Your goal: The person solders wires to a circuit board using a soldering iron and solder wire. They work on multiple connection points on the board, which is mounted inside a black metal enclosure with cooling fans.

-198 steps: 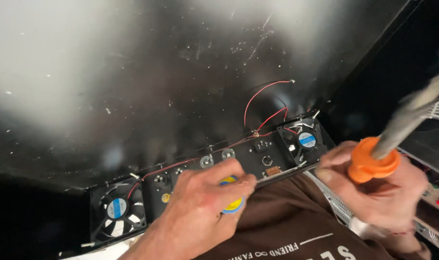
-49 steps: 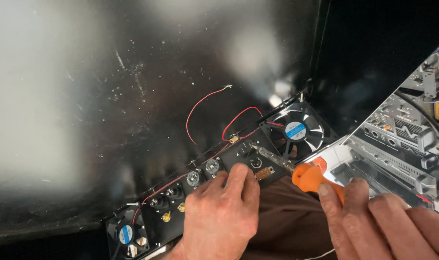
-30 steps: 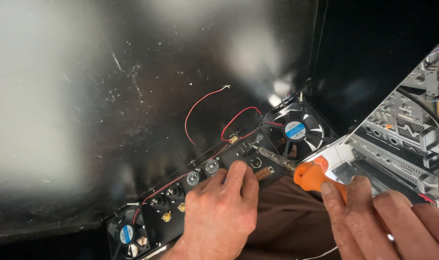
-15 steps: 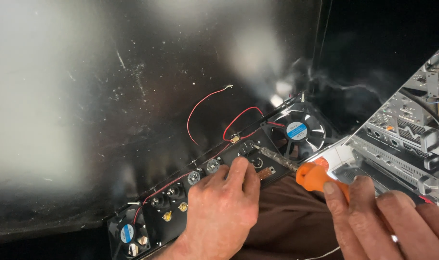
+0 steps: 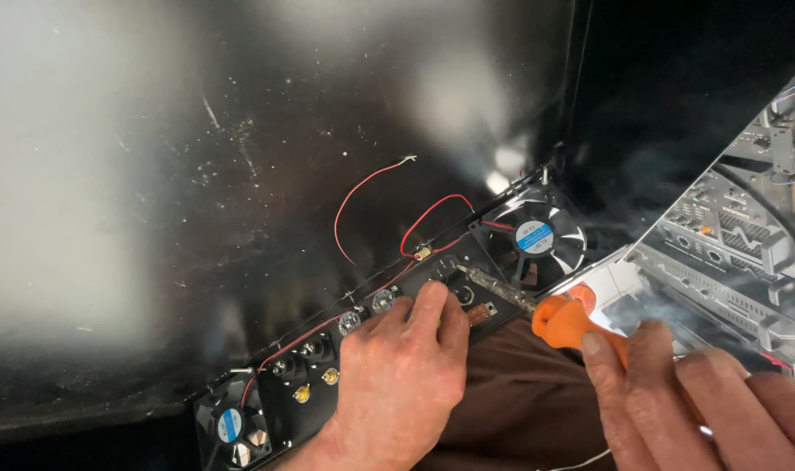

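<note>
Now, change: over the last second the soldering iron [image 5: 537,307] has crept left, its tip nearing the panel's connectors.
Left hand [image 5: 403,384]: fingers curled, pressing the black panel [image 5: 327,397] steady, holding nothing.
Right hand [image 5: 702,410]: fingers clenched round the iron's orange handle.
Panel: propped against the dark metal case [image 5: 240,174], a fan [image 5: 534,237] at each end.
Red wire [image 5: 362,187]: loose end free above.
Meaning: tip likely closing on a joint.

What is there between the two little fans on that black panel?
In the head view, between the right fan and the left fan the black panel carries round connectors, red wires and the left hand pressing down.
</note>
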